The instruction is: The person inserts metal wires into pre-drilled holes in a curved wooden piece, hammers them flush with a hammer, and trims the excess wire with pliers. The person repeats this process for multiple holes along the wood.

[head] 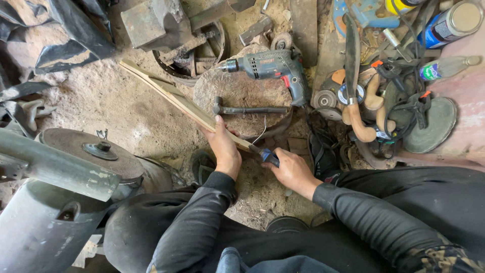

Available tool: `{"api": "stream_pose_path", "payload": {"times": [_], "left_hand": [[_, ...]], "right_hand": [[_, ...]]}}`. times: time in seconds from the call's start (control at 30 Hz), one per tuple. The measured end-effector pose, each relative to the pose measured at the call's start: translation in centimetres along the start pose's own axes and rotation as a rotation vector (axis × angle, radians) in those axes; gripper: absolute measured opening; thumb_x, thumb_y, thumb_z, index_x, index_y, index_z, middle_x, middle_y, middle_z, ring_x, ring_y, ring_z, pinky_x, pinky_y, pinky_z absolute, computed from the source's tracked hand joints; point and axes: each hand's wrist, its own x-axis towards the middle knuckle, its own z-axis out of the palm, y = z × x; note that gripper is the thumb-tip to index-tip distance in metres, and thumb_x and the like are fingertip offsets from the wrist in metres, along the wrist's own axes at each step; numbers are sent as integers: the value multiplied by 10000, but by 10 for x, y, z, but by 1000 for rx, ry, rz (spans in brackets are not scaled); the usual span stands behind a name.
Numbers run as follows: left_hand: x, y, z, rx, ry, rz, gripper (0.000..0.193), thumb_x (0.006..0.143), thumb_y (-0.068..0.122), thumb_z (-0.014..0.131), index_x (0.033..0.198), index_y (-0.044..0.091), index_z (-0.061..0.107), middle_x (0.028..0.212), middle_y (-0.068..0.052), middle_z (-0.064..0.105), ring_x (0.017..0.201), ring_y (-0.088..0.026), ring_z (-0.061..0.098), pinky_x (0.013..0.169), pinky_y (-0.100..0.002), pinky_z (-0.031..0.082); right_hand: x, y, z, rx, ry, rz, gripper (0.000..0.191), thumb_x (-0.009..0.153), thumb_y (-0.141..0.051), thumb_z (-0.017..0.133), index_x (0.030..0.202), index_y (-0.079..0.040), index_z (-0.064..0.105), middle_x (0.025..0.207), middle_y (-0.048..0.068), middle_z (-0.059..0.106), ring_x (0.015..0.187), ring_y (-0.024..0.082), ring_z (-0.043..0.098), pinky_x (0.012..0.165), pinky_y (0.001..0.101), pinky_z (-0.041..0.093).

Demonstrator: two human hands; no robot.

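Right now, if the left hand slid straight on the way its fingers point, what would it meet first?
Probably the dark metal hammer lying on the round wooden stump. The left hand presses the long pale wooden strip with fingers pointing up the picture; the hammer's head is nearest, though depth is unclear.

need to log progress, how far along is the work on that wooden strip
Done: nothing finished shows; the wooden strip looks plain. In hand: the left hand presses it onto the stump while the right hand puts a blue-handled tool to its near end. Left: unclear; the drill and hammer lie untouched on the stump.
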Motion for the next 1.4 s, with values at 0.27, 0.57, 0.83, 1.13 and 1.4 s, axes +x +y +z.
{"api": "stream_pose_path", "payload": {"times": [0.27,0.57,0.83,1.13,1.4], "left_hand": [[8,3,-2,-7,-23,60,583,1041,200,557,1545,133,273,872,-50,486,608,-136,526,536,-314,513],[-8,58,19,-35,-20,99,621,1007,166,533,1535,217,210,876,-50,506,640,-129,526,601,-322,512],[-49,113,42,-339,-207,26,354,1008,154,565,1309,111,384,946,-66,498,747,-165,540,640,-351,498],[-62,164,34,-468,-278,48,257,1022,123,589,1187,23,420,969,-91,510,793,-190,538,696,-366,491],[-69,179,25,-384,-381,-10,311,995,222,606,1181,36,440,951,-91,526,760,-161,517,638,-329,462]], "right_hand": [[8,-1,-3,259,-130,66,387,896,-436,705,993,-68,635,721,170,679,670,355,699,640,462,512],[28,38,7,-31,-82,62,457,968,-453,647,956,-8,546,860,168,632,763,340,659,674,467,498],[75,41,8,97,-111,7,397,971,-413,634,1006,-18,660,988,205,671,958,382,645,843,472,498],[61,27,6,-271,-516,-52,383,930,-449,641,1086,-108,718,1049,153,606,1027,365,627,885,484,494],[80,-8,-44,-274,156,-367,314,967,-210,599,1201,-8,650,1205,182,627,982,348,639,802,442,525]]}}
